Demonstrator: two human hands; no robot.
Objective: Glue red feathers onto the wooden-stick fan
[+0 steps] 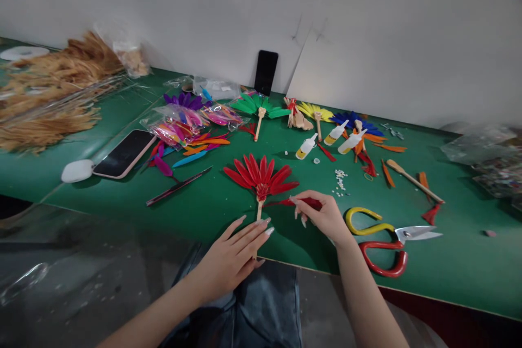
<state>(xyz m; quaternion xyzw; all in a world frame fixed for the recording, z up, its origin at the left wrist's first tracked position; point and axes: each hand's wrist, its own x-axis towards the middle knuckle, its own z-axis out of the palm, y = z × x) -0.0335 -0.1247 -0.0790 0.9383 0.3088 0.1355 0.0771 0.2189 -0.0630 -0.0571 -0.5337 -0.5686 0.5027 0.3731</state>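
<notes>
A small red feather fan [261,174] lies in front of me, its feathers spread away from me. My left hand [236,253] rests palm down across the fan's wooden stick handle [260,210], fingers stretched out, thumb near the table edge. To the right of the handle, my right hand [320,212] pinches a red tassel [312,203]. The tassel's thin end reaches left towards the handle; I cannot tell whether it is attached. Large scissors [383,230] with one yellow and one red handle lie right of my right hand, blades pointing right.
Behind are green [261,106], yellow [316,111] and blue [354,119] feather fans, glue bottles [306,147] and white beads [340,178]. Loose feathers [193,155], tweezers [178,187] and a phone [124,154] lie left. A wooden stick [415,180] lies right.
</notes>
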